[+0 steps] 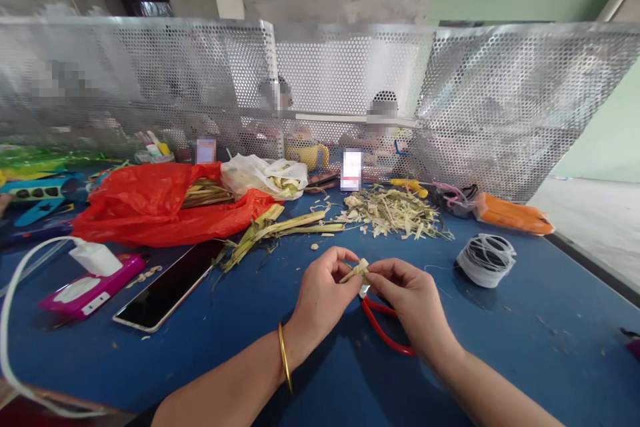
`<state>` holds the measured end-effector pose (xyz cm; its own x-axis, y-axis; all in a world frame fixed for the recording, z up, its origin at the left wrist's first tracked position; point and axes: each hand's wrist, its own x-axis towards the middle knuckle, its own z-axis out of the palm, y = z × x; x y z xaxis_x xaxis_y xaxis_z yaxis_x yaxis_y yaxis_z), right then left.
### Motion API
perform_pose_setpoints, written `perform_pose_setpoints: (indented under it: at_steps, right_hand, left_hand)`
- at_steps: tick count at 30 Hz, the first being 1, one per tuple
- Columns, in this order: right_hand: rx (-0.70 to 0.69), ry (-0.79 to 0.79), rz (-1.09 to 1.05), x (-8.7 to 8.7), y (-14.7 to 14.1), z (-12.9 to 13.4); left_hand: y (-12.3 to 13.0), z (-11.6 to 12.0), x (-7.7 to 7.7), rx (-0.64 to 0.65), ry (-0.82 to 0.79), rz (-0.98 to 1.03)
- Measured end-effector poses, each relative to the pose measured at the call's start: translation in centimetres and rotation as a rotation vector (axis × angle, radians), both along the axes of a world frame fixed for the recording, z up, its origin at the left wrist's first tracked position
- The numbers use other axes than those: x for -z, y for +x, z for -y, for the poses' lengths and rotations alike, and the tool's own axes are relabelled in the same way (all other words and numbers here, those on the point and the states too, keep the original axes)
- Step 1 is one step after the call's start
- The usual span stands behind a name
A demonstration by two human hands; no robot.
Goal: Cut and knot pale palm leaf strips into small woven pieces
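Between the fingertips of my left hand point(323, 297) and my right hand point(413, 300) is a small pale piece of folded dried plant strip point(361, 268). Both hands pinch it, one from each side, just above the table. Below them lie red-handled scissors point(384, 335), their blades mostly hidden by my hands. Beyond my fingers is a heap of pale plant scraps point(395, 212). To its left, long dry stalks point(273, 228) lie across the table. A spool of clear thread point(486, 260) stands right of my right hand.
At left are a red plastic bag point(145, 203) with dry stalks, a white plastic bag point(250, 173), a dark phone point(167, 287) and a magenta power strip point(95, 287) with a white charger. An orange packet point(513, 213) lies at right. A perforated metal screen point(345, 73) stands behind; people sit beyond it.
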<state>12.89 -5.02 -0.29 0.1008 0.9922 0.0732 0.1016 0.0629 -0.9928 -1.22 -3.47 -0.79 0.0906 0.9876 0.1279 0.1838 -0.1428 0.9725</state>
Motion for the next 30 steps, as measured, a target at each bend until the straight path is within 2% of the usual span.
perform_pose_setpoints:
  at_steps: [9,15,21,26,30]
  right_hand:
    - [0.011,0.057,0.157,0.76,-0.05,0.11]
    - [0.046,0.194,0.349,0.43,0.03,0.42]
    - [0.034,0.081,0.212,0.12,0.01,0.23]
    - [0.008,0.091,0.084,0.34,-0.02,0.15]
    - [-0.05,0.08,0.031,0.28,0.11,0.21]
  left_hand:
    - [-0.02,-0.08,-0.09,0.005,-0.03,0.017]
    - [-0.05,-0.02,0.08,0.01,-0.016,-0.023]
    - [0.11,0.12,0.08,0.0,0.011,-0.076]
    - [-0.09,0.14,-0.07,0.026,0.012,-0.099]
    - [-0.24,0.4,-0.4,0.022,0.072,-0.161]
